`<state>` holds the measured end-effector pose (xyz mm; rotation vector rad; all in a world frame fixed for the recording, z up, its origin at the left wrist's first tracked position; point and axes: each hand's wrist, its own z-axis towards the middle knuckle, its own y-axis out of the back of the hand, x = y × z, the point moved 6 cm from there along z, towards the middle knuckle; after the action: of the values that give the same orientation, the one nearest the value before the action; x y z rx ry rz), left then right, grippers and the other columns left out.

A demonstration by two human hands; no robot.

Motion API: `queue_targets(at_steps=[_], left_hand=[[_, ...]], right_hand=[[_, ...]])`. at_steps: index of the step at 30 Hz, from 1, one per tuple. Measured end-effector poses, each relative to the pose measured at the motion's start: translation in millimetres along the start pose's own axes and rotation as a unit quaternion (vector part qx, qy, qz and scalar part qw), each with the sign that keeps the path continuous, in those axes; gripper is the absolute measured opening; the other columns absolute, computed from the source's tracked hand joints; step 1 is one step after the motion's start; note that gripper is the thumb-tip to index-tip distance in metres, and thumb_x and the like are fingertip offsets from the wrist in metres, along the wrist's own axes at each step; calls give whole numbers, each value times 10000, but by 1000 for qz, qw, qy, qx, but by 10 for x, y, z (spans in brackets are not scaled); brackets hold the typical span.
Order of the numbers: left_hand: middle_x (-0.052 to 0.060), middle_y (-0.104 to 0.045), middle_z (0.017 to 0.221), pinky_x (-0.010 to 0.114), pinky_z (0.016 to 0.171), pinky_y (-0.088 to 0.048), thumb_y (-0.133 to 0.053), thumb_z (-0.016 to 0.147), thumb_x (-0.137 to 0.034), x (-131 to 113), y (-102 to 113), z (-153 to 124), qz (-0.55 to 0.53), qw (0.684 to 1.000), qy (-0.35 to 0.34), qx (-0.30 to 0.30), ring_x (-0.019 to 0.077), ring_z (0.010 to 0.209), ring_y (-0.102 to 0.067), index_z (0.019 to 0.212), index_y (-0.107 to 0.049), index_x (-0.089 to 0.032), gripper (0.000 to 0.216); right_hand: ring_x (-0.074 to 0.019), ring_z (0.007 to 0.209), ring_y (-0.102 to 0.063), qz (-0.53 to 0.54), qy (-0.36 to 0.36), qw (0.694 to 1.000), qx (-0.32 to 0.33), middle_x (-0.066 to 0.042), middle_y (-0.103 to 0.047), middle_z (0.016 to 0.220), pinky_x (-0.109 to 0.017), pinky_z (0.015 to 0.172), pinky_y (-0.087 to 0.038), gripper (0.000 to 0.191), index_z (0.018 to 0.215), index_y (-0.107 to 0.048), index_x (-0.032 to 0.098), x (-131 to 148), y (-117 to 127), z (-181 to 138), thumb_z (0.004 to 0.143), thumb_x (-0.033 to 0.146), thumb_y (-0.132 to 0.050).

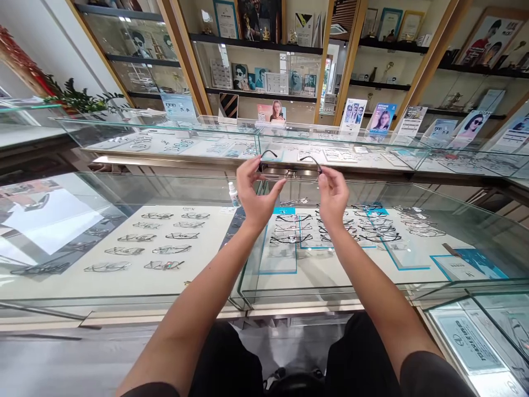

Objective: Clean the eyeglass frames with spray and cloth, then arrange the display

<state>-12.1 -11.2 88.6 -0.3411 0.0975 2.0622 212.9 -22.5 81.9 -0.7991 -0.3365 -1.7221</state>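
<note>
A pair of thin-framed eyeglasses [291, 174] is held up in front of me, above the glass display counter. Its dark temple tips curve up toward me. My left hand [257, 193] grips the left side of the frame, thumb stretched toward the nose bridge. On the other side, my right hand [333, 194] pinches the frame near the hinge with thumb and fingers. Below my hands, rows of eyeglasses [291, 239] lie inside the counter on a white base with blue-edged panels. A small white spray bottle [233, 194] stands just left of my left hand.
More eyeglasses [136, 237] lie in rows in the left case. Behind, a second glass counter [185, 157] carries upright advertising cards [382, 117]. Shelves [256, 44] with framed pictures line the wall. The near counter's glass edge [330, 292] runs in front of my knees.
</note>
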Motion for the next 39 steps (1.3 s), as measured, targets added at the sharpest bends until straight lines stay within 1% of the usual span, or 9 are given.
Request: queue_targets(at_steps=[3, 9, 16, 21, 28, 32, 35, 37, 39], left_hand=[[154, -621, 1467, 390, 865, -644, -862, 897, -498, 109, 60, -183, 11, 1000, 7, 9, 320, 1389, -636, 1471, -535, -280, 696], [160, -646, 1438, 397, 865, -653, -876, 881, -496, 223, 129, -377, 32, 997, 61, 38, 306, 1323, -656, 1458, -576, -260, 692], [140, -646, 1437, 382, 857, -646, -898, 871, -449, 303, 111, -463, 23, 996, 71, 47, 296, 1330, -651, 1466, -578, -281, 696], [137, -639, 1435, 390, 889, -643, -881, 875, -517, 391, 93, -503, 37, 992, 106, 65, 298, 1339, -656, 1456, -570, -279, 701], [138, -640, 1437, 375, 927, -632, -853, 894, -550, 456, 46, -521, 21, 984, 152, 86, 275, 1296, -682, 1430, -563, -273, 670], [152, -644, 1454, 373, 921, -635, -842, 899, -563, 485, 26, -535, 6, 980, 172, 95, 279, 1298, -695, 1437, -552, -273, 677], [156, -641, 1493, 375, 937, -638, -830, 907, -569, 497, 31, -514, 3, 979, 174, 111, 292, 1357, -672, 1466, -550, -273, 691], [154, -651, 1509, 394, 952, -639, -820, 911, -582, 478, 34, -478, 16, 977, 164, 133, 304, 1385, -658, 1483, -561, -273, 700], [152, -676, 1496, 424, 972, -636, -825, 900, -600, 428, 32, -432, 34, 977, 143, 157, 315, 1384, -660, 1476, -590, -265, 707]], right_hand=[[-263, 1300, -720, 18, -36, 999, 18, -133, -764, 1358, -475, 1139, -574, 317, 1187, -727, 259, -168, -29, -132, 1014, 520, -679], [-272, 1282, -741, 19, -82, 996, 22, -138, -795, 1324, -469, 1085, -605, 311, 1094, -725, 249, -325, -27, -261, 994, 543, -705], [-261, 1187, -771, 53, -153, 986, 26, -114, -814, 1293, -443, 1018, -629, 339, 1044, -717, 258, -520, -52, -289, 912, 558, -801], [-241, 1120, -799, 96, -191, 976, 49, -70, -840, 1177, -429, 1027, -633, 349, 1019, -715, 274, -616, -74, -264, 878, 570, -833], [-248, 1132, -821, 160, -247, 952, 89, -57, -854, 1156, -458, 1066, -633, 328, 994, -658, 286, -655, -125, -266, 887, 547, -823], [-258, 1141, -823, 164, -255, 947, 109, -65, -856, 1160, -494, 1104, -614, 276, 990, -623, 286, -656, -152, -278, 934, 518, -762], [-256, 1126, -820, 132, -258, 950, 118, -62, -855, 1163, -496, 1091, -613, 228, 999, -635, 285, -681, -129, -259, 949, 492, -716], [-254, 1134, -803, 86, -231, 960, 130, -62, -848, 1176, -487, 1087, -606, 210, 1017, -669, 279, -657, -84, -210, 939, 468, -718], [-256, 1188, -767, 25, -171, 973, 155, -66, -831, 1222, -482, 1120, -574, 208, 1049, -717, 275, -579, -48, -149, 930, 445, -738]])
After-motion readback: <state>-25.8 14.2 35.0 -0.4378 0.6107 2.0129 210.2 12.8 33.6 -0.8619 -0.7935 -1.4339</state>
